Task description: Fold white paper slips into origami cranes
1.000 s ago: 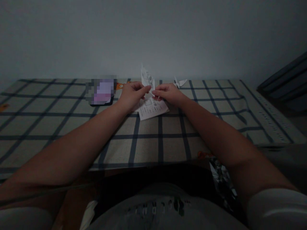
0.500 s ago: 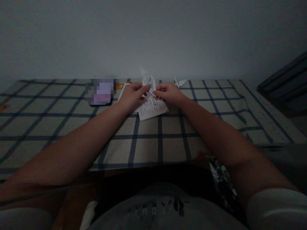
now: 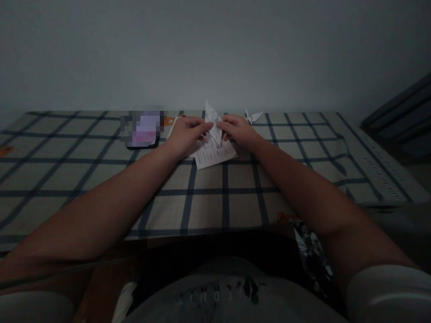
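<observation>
Between my two hands is a folded piece of white paper, pointed at the top and creased. My left hand pinches its left side between thumb and fingers. My right hand grips its right side the same way, the fingertips close to those of the left. Below the hands a printed paper sheet lies on the table, its upper part hidden by the hands and the folded paper. Just beyond my right hand stands a small folded paper crane.
A phone, partly pixelated, lies left of my hands. The table wears a checked cloth and meets a plain wall at the back. A dark slatted object stands at the far right.
The folded paper has turned and dropped slightly; its tip now points up further right, and its lower point shows between the hands. Both hands have stayed nearly in place, fingers shifted on the paper.
</observation>
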Available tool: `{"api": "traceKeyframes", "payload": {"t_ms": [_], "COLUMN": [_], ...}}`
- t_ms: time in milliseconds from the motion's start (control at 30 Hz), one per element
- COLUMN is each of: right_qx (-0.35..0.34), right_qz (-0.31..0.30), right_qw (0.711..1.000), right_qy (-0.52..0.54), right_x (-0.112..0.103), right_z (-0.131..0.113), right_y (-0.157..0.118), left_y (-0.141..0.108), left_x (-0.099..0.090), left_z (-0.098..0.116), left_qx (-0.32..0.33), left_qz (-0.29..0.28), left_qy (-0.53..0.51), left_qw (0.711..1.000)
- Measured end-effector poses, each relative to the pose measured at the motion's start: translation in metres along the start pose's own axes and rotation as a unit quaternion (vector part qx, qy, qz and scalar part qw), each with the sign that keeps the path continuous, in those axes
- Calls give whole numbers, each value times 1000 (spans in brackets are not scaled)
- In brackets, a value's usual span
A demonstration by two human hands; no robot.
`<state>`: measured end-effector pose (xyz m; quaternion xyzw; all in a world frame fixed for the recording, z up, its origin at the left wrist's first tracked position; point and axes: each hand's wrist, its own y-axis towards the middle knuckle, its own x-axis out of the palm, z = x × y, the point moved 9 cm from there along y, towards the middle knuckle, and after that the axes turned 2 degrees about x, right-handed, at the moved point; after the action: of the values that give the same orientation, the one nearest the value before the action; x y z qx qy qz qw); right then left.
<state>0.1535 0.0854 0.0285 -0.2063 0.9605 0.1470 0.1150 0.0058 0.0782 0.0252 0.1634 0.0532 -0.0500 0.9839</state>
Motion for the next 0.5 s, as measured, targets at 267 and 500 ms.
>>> {"api": "traceKeyframes", "payload": {"t_ms": [267, 500], "right_qx": [12, 11], "right_qz": [24, 10], "right_qw": [1000, 1000], "right_qy": [1, 0], "right_x": [-6, -2], "right_z": [5, 4], "right_y": [2, 1], "left_y": [-5, -7], "left_x": [3, 2], "left_z": [3, 3], "left_qx": [-6, -33], "left_qz": [1, 11], "left_qy": [42, 9], "left_qw": [999, 999]}}
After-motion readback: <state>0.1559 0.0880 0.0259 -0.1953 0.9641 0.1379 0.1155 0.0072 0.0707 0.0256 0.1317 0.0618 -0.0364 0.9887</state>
